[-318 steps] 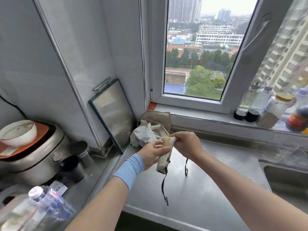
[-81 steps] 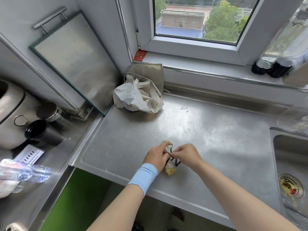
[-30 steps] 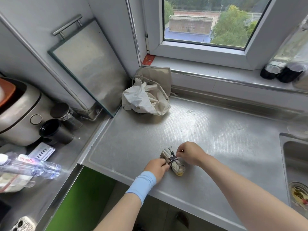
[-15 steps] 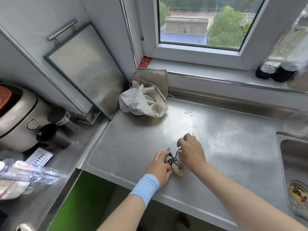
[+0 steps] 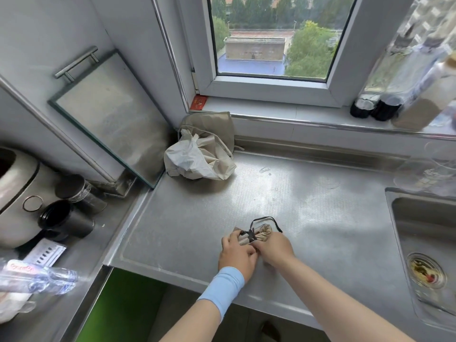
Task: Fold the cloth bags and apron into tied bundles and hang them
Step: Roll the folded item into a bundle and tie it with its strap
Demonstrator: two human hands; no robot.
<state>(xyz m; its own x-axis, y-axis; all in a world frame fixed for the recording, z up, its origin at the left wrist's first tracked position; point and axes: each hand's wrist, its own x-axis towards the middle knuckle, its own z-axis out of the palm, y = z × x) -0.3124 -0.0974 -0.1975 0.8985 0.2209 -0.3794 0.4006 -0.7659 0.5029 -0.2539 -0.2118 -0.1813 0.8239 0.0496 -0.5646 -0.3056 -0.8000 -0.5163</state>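
A small rolled beige cloth bundle (image 5: 261, 236) lies on the steel counter (image 5: 197, 218), bound across its middle by a dark strap. A loop of that strap (image 5: 265, 219) sticks out behind it. My left hand (image 5: 237, 255), with a light blue wrist sleeve, grips the bundle's left end. My right hand (image 5: 274, 248) pinches the strap at the bundle's near side. Both hands touch each other. A crumpled heap of beige and white cloth bags (image 5: 199, 156) sits in the back corner under the window sill.
A metal tray (image 5: 108, 114) leans on the left wall. A rice cooker (image 5: 14, 193), two dark cups (image 5: 66, 219) and a plastic bottle (image 5: 37, 277) stand at the left. The sink (image 5: 424, 243) is at the right. Bottles (image 5: 385, 104) line the sill.
The bundle has turned, and the strap loop now shows behind it. Both hands have drawn to its near side and closed together on the strap.
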